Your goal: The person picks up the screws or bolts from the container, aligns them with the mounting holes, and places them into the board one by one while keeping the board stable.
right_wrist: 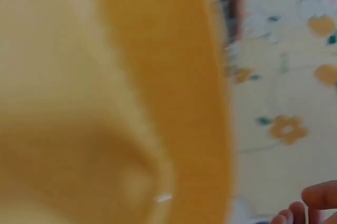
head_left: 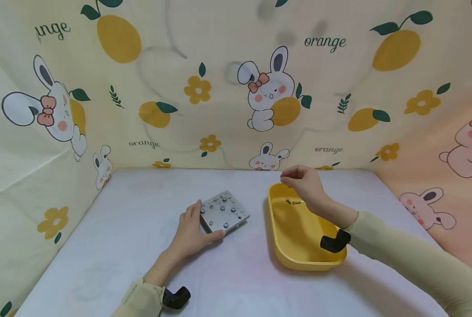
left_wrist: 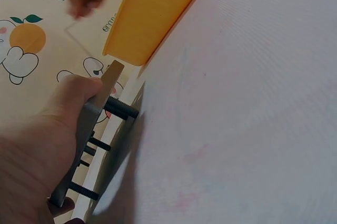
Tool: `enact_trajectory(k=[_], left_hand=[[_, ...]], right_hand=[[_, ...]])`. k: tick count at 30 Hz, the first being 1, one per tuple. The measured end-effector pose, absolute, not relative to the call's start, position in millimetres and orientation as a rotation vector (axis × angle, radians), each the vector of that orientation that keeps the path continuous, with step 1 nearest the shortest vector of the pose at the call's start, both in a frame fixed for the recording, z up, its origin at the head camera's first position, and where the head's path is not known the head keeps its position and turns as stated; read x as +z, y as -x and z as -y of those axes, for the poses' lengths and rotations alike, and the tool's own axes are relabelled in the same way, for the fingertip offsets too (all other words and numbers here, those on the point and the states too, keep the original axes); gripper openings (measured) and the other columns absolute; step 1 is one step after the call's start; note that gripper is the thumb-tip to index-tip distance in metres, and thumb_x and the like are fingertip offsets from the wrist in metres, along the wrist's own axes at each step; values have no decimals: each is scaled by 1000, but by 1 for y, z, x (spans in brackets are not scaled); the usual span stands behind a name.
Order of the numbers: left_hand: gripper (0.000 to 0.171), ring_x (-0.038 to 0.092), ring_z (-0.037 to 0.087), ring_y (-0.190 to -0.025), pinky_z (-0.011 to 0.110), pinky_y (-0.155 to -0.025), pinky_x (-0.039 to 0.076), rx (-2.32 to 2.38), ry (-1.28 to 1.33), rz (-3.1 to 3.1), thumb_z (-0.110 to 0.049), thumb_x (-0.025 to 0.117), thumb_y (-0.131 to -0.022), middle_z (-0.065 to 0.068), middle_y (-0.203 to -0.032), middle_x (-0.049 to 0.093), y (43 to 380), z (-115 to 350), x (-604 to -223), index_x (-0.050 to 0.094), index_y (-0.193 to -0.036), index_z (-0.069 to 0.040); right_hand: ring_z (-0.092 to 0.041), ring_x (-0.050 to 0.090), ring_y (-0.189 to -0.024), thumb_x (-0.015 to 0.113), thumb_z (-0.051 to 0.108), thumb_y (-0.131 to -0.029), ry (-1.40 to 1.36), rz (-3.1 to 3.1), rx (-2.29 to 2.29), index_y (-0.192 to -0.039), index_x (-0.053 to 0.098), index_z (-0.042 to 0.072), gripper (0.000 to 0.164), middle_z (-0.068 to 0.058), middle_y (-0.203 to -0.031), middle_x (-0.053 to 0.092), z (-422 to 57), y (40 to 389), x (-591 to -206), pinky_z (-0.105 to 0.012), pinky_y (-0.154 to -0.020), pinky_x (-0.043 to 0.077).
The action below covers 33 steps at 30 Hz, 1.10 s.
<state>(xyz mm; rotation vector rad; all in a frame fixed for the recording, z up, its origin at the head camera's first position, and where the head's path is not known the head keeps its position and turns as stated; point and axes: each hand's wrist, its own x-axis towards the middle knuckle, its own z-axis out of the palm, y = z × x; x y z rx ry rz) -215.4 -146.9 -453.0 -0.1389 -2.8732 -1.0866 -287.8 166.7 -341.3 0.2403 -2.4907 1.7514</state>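
Note:
My left hand (head_left: pixel 188 233) grips a square metal plate (head_left: pixel 217 216) by its left edge and near corner, thumb along the front. Several bolt heads stand on the plate's top face. In the left wrist view, threaded bolt shanks (left_wrist: pixel 84 191) stick out of its underside, and the plate is tilted off the table. My right hand (head_left: pixel 310 189) hovers over the far end of a yellow bin (head_left: pixel 274 229), thumb and fingertips brought close together. Whether anything small sits between those fingertips cannot be made out. Two small screws (head_left: pixel 296 203) lie inside the bin.
A white table (head_left: pixel 113 246) carries the plate and bin. Patterned cloth (head_left: pixel 220 123) with rabbits and oranges hangs behind and at both sides. A black wrist device (head_left: pixel 334 241) is on the right sleeve, another (head_left: pixel 176 298) on the left.

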Motion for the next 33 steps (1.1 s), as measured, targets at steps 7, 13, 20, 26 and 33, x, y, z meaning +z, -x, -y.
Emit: enact_trajectory(k=[7, 13, 20, 26, 33], left_hand=[[125, 24, 41, -137, 59, -107, 31, -1093, 150, 2873, -64, 79, -71, 23, -154, 24, 215, 149, -451, 14, -157, -2], [125, 24, 41, -137, 58, -107, 31, -1096, 169, 2866, -65, 79, -70, 23, -154, 25, 215, 148, -451, 14, -157, -2], [125, 24, 41, -138, 58, -107, 30, -1107, 156, 2854, -64, 80, -70, 23, -154, 25, 214, 151, -452, 14, -156, -2], [126, 23, 42, -138, 58, -108, 29, -1116, 152, 2859, -65, 79, -70, 23, -154, 25, 213, 150, -453, 14, -156, -2], [125, 24, 42, -138, 58, -107, 30, -1113, 160, 2850, -63, 80, -70, 23, -153, 25, 211, 149, -450, 15, -156, -1]], right_hand=[[-22, 65, -94, 67, 1, -91, 56, 2663, 1853, -121, 61, -11, 33, -22, -116, 65, -183, 299, -374, -40, -90, 51], [-16, 61, -89, 69, -1, -89, 186, 2657, 1863, -126, 60, -10, 39, -24, -122, 61, -186, 301, -389, -33, -85, 52], [-14, 64, -84, 71, -5, -85, 216, 2686, 1809, -121, 62, -11, 38, -20, -110, 68, -188, 309, -408, -27, -73, 54], [-13, 66, -81, 75, -6, -83, 83, 2768, 1796, -115, 66, -11, 34, -19, -106, 70, -188, 313, -418, -26, -69, 54], [-19, 69, -80, 78, -10, -78, -225, 2821, 1851, -106, 69, -11, 29, -19, -94, 72, -180, 317, -427, -30, -71, 57]])
